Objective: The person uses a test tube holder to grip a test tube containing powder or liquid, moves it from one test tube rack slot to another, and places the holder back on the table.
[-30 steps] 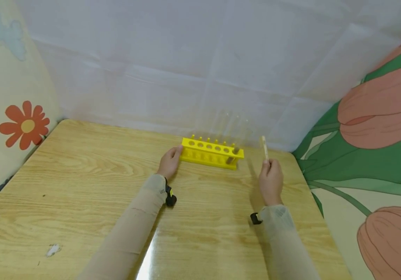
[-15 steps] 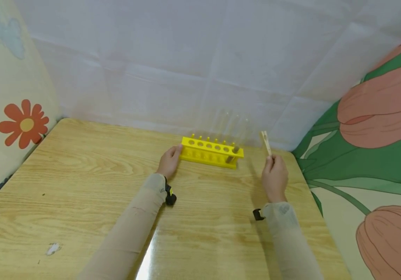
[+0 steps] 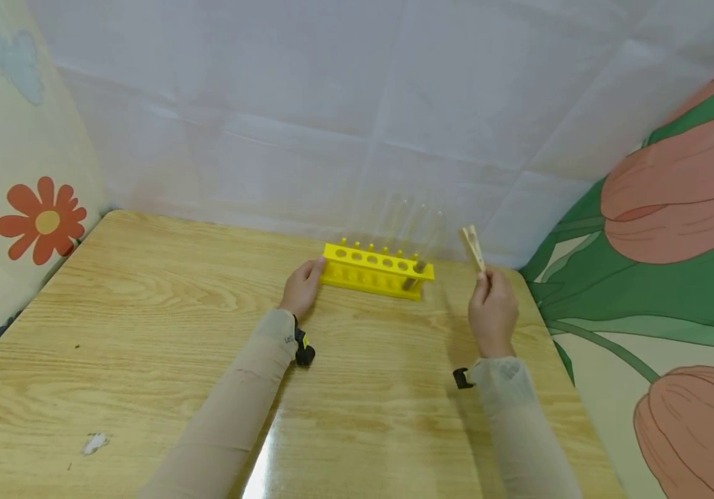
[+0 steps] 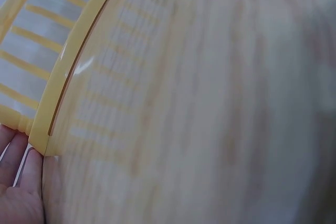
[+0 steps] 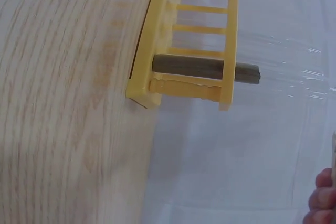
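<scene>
The yellow test tube rack (image 3: 378,259) stands on the wooden table. My left hand (image 3: 302,287) grips its left end; in the left wrist view the fingers (image 4: 32,169) lie against the end post. Right of the rack, my right hand (image 3: 494,313) holds a wooden test tube clamp (image 3: 474,248) upright, its two prongs apart at the top. In the right wrist view only a few fingertips (image 5: 321,195) show at the edge. A test tube with a dark brown filling (image 5: 189,66) stands in the rack's rightmost hole, clear glass above it.
A few faint clear tubes (image 3: 402,215) rise behind the rack's right half. Beyond the table (image 3: 176,333) hangs a white sheet (image 3: 238,125). Flower-patterned panels stand at the left (image 3: 14,152) and right (image 3: 675,277). A white worn spot (image 3: 95,443) marks the table's front left.
My right hand has moved slightly right and away from me. The clamp has turned so that its two prongs show apart. My left hand and the rack have stayed in place.
</scene>
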The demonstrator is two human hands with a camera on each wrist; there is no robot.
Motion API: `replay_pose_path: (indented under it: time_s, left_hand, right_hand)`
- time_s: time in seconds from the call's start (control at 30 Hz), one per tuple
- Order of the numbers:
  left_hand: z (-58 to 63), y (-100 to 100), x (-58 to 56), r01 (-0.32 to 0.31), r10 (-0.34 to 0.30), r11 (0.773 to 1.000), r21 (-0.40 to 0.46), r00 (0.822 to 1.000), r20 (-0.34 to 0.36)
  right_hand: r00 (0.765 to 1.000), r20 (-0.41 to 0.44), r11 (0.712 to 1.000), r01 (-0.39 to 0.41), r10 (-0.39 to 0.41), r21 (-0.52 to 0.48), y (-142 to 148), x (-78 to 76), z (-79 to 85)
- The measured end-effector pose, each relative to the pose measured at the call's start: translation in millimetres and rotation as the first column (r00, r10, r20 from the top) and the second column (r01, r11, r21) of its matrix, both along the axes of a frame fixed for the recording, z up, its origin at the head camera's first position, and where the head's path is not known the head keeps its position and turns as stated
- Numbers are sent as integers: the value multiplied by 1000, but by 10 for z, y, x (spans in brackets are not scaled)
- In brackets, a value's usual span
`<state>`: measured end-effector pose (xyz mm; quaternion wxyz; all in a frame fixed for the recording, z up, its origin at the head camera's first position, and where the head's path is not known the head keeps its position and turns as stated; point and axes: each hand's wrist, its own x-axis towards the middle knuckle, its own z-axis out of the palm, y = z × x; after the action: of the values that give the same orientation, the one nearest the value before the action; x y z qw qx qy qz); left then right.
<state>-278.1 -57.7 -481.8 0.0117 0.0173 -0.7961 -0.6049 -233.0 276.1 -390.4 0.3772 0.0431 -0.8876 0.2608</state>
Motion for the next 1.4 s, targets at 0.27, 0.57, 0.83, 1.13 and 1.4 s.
replay_pose_path:
  time_s: [0.27, 0.57, 0.83, 1.13, 1.4]
  left_hand:
    - [12, -2, 1, -3, 3, 1000, 8, 1000, 21]
    - [13, -7, 5, 7, -7, 1000, 4, 1000, 11]
    - [11, -3, 15, 5, -5, 1000, -6, 1000, 17]
    - [42, -5, 38, 9, -9, 1000, 0, 1000, 22]
    - [36, -6, 30, 14, -14, 1000, 0, 1000, 22]
  right_hand:
    - [999, -51, 999, 2, 1, 50, -15, -14, 62]
    - [996, -86, 996, 2, 6, 91, -26, -18, 138]
    - [995, -91, 991, -33, 45, 126, -50, -34, 208]
    - [992, -108, 985, -46, 65, 168, -96, -95, 228]
    - [993, -89, 981, -56, 74, 186, -139, -100, 256]
